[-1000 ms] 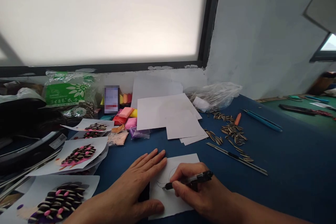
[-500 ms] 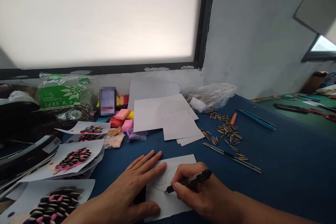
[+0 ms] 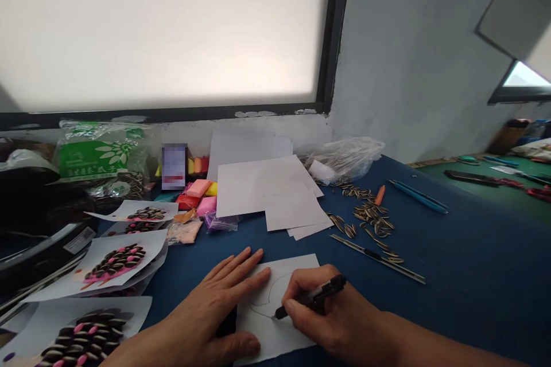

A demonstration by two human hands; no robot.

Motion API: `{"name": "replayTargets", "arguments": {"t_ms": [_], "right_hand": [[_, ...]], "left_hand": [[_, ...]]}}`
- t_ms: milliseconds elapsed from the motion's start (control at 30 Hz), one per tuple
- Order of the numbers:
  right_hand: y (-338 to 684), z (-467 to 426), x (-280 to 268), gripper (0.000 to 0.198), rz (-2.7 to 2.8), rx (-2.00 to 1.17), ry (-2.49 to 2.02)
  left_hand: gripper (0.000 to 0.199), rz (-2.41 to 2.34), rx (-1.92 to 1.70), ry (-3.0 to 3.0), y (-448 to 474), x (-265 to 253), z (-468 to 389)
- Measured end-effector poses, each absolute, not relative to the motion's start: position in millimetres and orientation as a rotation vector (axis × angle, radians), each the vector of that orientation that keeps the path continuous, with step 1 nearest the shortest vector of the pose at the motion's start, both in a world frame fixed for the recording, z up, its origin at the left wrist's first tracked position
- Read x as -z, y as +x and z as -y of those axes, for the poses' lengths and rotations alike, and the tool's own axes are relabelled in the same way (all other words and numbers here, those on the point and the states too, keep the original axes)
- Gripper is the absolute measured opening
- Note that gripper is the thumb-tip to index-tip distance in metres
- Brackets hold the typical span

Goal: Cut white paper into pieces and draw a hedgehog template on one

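A small white sheet of paper (image 3: 275, 350) lies on the blue tabletop in front of me, with thin curved pen lines on it. My left hand (image 3: 219, 304) rests flat over the sheet's left edge, fingers stretched out and the thumb near its lower part. In my right hand (image 3: 322, 309) is a black pen (image 3: 316, 295), gripped between thumb and fingers. The pen's tip touches the paper at the end of a curved line. My right hand covers the sheet's right side.
Seed-covered pictures (image 3: 116, 264) are piled at left. Behind stand wrapped clay packets (image 3: 198, 188), blank sheets (image 3: 241, 183) and a green seed bag (image 3: 94, 155). To the right lie loose sunflower seeds (image 3: 372, 218), an orange piece (image 3: 380, 195), a slim metal tool (image 3: 379, 258) and blue tweezers (image 3: 417, 196).
The pen tip has moved slightly to the right along the paper, and the lower curved line is a little longer. My left hand stays flat on the sheet.
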State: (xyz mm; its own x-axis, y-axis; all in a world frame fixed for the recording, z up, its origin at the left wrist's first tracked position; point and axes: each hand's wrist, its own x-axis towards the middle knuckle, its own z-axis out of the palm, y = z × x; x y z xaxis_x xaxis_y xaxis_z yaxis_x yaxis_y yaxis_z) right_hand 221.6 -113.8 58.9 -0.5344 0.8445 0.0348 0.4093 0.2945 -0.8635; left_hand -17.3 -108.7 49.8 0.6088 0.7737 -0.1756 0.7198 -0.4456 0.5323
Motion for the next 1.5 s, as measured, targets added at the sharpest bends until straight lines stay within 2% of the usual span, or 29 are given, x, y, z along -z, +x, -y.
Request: {"name": "replayTargets", "arguments": {"t_ms": [600, 1500], "right_hand": [[232.6, 113.3, -64.8, 0.015, 2.061, -1.229, -1.198], [247.6, 105.9, -59.9, 0.012, 1.957, -1.344, -1.225]], "left_hand": [[0.075, -1.078, -0.244, 2.361, -25.6, -39.3, 108.4], [0.072, -1.070, -0.233, 2.434, -25.5, -37.3, 106.4]]}}
